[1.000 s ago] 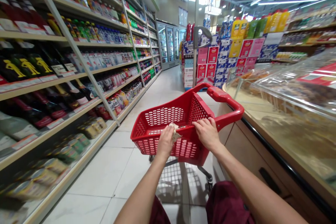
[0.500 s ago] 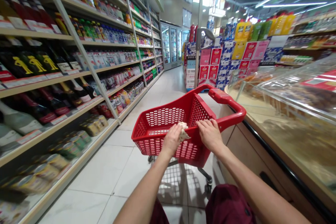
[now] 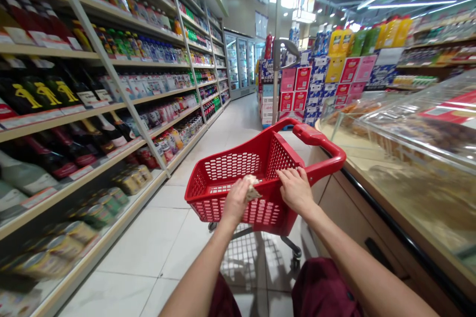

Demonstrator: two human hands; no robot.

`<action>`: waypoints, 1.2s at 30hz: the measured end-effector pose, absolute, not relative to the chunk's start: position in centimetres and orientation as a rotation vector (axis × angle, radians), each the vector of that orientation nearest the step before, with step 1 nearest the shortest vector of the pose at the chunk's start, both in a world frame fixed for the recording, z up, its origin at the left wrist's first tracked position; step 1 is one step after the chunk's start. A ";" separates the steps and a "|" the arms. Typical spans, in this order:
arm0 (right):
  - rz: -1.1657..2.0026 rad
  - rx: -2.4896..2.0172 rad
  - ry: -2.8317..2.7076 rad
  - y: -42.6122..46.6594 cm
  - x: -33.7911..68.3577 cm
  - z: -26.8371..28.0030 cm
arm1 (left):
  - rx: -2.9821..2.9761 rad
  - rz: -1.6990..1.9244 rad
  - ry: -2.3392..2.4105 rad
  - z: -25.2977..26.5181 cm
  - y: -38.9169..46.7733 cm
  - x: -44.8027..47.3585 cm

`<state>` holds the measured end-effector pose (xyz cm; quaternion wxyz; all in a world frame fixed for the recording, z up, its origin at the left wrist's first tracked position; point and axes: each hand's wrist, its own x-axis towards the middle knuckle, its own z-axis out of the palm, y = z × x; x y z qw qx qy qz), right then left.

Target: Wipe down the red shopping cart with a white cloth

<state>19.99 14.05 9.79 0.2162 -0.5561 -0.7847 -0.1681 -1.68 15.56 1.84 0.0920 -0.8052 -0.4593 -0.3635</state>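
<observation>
In front of me stands a red plastic shopping cart, turned sideways, with slotted walls and a looped handle on the right. My left hand is closed on a crumpled pale cloth and presses it against the cart's near rim. My right hand is wrapped over the same rim further right, near where the handle joins. Its fingertips curl over the inside edge. Part of the cloth is hidden under my left fingers.
Shelves of bottles and cans run along the left. A glass-topped food counter borders my right side. Stacked drink cartons stand ahead by a metal pole, with glass-door fridges beyond. Pale floor tiles lie between.
My left hand has slid the cloth slightly left along the cart's rim. My right hand keeps its hold, and the view has shifted a little.
</observation>
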 end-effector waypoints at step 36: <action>-0.472 -1.566 -2.172 14.5 20.5 9.9 | -2.325 -1.013 -1.549 1.2 15.3 -3.6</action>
